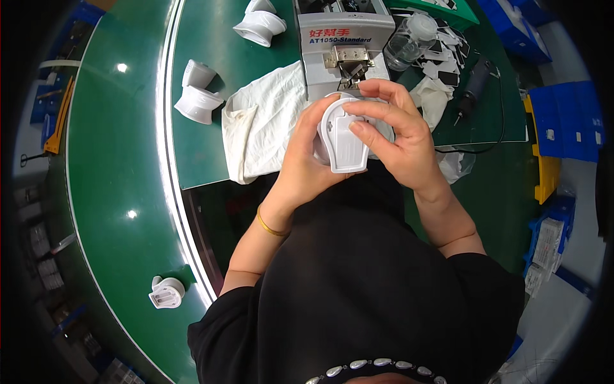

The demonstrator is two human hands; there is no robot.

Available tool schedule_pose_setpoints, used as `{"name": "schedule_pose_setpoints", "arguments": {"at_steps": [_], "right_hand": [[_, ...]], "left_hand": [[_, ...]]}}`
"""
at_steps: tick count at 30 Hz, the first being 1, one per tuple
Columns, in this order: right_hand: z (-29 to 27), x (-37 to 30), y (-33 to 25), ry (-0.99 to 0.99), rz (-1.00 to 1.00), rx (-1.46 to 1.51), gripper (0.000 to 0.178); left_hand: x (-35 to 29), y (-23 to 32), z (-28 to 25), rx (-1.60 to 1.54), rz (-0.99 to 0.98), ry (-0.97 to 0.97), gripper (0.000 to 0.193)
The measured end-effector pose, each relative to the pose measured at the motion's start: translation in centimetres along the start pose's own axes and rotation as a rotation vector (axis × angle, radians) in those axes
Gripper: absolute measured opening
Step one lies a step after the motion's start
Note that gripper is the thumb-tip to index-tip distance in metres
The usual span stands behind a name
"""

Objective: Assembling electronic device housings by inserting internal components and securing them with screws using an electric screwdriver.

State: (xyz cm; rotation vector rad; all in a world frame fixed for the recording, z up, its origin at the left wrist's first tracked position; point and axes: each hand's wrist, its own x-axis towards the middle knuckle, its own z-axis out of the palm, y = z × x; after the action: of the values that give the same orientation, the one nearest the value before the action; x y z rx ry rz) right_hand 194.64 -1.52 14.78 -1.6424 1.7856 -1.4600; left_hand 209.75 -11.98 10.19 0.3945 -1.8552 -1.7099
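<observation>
A white plastic housing (pixel 350 146) with a rounded top and a flat recessed panel is held up in front of the silver machine. My left hand (pixel 303 150) wraps round its left side and underside, with the thumb at its upper edge. Over its face, the thumb and forefinger of my right hand (pixel 400 131) form a pinch against the upper part of the panel. Whatever lies between those fingertips, if anything, is too small to make out. The other right fingers curl beyond the top of the housing.
The silver machine (pixel 320 61) stands on the green bench beside a white cloth (pixel 265 121). Other white housings (pixel 198 105) stand to the left. A clear bottle (pixel 409 45), a pile of small parts (pixel 448 57) and a corded electric screwdriver (pixel 473 89) lie to the right.
</observation>
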Motion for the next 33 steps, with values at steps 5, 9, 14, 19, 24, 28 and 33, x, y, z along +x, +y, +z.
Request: {"name": "schedule_pose_setpoints", "arguments": {"at_steps": [5, 9, 14, 19, 24, 28, 33], "right_hand": [[0.5, -0.1, -0.1, 0.010, 0.382, 0.607, 0.067], [0.8, -0.7, 0.2, -0.019, 0.389, 0.659, 0.072], [1.1, -1.3, 0.2, 0.005, 0.275, 0.578, 0.069], [0.1, -1.2, 0.6, -0.025, 0.308, 0.644, 0.072], [-2.2, -0.6, 1.4, -0.058, 0.459, 0.604, 0.071], [-11.9, 2.3, 8.2, 0.623, 0.461, -0.317, 0.066], [-22.6, -1.3, 20.3, 0.626, 0.984, -0.794, 0.085]], "left_hand": [[0.1, 1.1, -1.0, -0.032, 0.034, -0.096, 0.097], [0.0, 2.8, -0.4, -0.391, -0.216, -0.052, 0.072], [-0.5, 2.0, 0.2, -0.146, -0.023, -0.029, 0.057], [-0.3, 1.8, 0.9, -0.229, -0.096, -0.003, 0.074], [-0.5, 0.9, 1.1, 0.251, 0.105, -0.159, 0.118], [-1.3, 0.4, 1.1, 0.078, -0.036, -0.061, 0.122], [-1.1, 0.0, 1.5, 0.378, 0.122, -0.059, 0.118]]}}
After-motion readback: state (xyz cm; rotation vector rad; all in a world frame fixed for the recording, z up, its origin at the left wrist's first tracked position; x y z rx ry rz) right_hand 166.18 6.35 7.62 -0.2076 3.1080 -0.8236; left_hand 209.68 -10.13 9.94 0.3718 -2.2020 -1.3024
